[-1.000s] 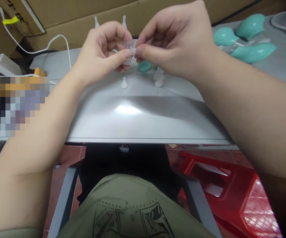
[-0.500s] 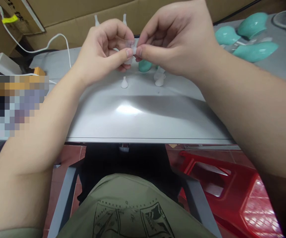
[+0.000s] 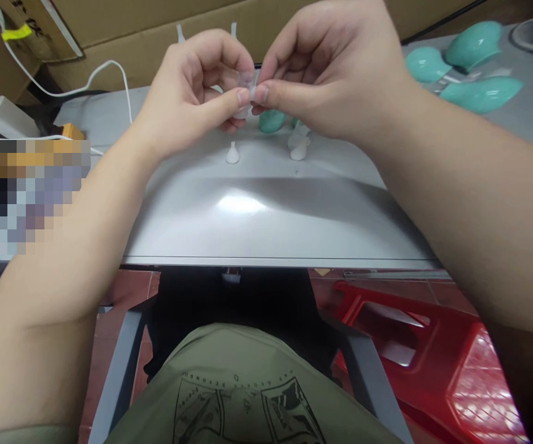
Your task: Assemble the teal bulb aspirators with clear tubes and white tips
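Above the back of the grey table, my left hand [image 3: 206, 92] is closed around a small translucent plastic piece [image 3: 246, 79]. My right hand [image 3: 319, 74] pinches the right side of that same piece between thumb and forefinger, the fingertips of both hands nearly touching. Its exact kind is hard to make out, since the fingers cover much of it. Below the hands a small white funnel-shaped piece [image 3: 233, 153] stands on the table. Some more white pieces [image 3: 299, 148] lie to its right. Behind my fingers a turquoise piece [image 3: 272, 121] is partly hidden.
Several glossy turquoise pieces [image 3: 481, 94] lie at the back right of the table [image 3: 275, 237]. At the left are a white charger [image 3: 10, 116] with its cable and an orange object [image 3: 73, 131]. Cardboard [image 3: 132, 31] stands behind. A red plastic stool [image 3: 405, 345] is below right.
Both hands have shifted very slightly to the right, still gripping the translucent piece. The view has moved a little; the pieces on the table stay in place.
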Available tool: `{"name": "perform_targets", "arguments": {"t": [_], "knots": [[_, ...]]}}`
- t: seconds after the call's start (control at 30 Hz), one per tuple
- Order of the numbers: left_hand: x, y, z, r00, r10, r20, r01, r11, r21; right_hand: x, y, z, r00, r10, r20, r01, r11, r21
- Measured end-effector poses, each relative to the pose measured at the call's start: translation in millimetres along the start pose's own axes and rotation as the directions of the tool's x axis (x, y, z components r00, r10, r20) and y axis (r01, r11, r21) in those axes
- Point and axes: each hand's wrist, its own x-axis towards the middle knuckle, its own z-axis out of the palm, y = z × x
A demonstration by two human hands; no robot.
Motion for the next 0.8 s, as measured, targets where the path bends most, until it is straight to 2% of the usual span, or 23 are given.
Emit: {"name": "perform_targets", "arguments": {"t": [0.07,0.17,0.3,0.4,0.53,0.63,0.7,0.8], "knots": [[0,2,-0.2,0.999,0.019,0.029,-0.018,0.999,-0.03,0,2,0,1.0,-0.004,0.007,0.004,1.0,0.008],[-2,5,-1.1,0.998,-0.016,0.057,0.02,0.998,-0.061,0,6,-1,0.999,-0.036,0.019,0.037,0.999,-0.007],[-5,7,-1.9,0.992,-0.09,0.089,0.09,0.996,0.002,3,16,-6,0.988,-0.154,0.02,0.154,0.988,0.024],[-6,7,-1.6,0.988,-0.137,0.072,0.135,0.991,0.024,5,24,-11,0.967,-0.242,0.073,0.24,0.97,0.043],[-5,8,-2.0,0.977,-0.203,0.069,0.206,0.977,-0.052,2,28,-12,0.946,-0.273,0.176,0.287,0.957,-0.053],[-5,10,-2.7,0.959,-0.257,0.119,0.274,0.949,-0.155,-3,21,-10,0.955,-0.241,0.174,0.268,0.951,-0.156],[-5,12,-2.4,0.956,-0.245,0.161,0.274,0.942,-0.196,-6,13,-8,0.964,-0.221,0.149,0.252,0.937,-0.24],[-4,15,0.0,0.97,-0.166,0.176,0.204,0.953,-0.224,-6,5,-9,0.969,-0.214,0.125,0.244,0.915,-0.322]]}}
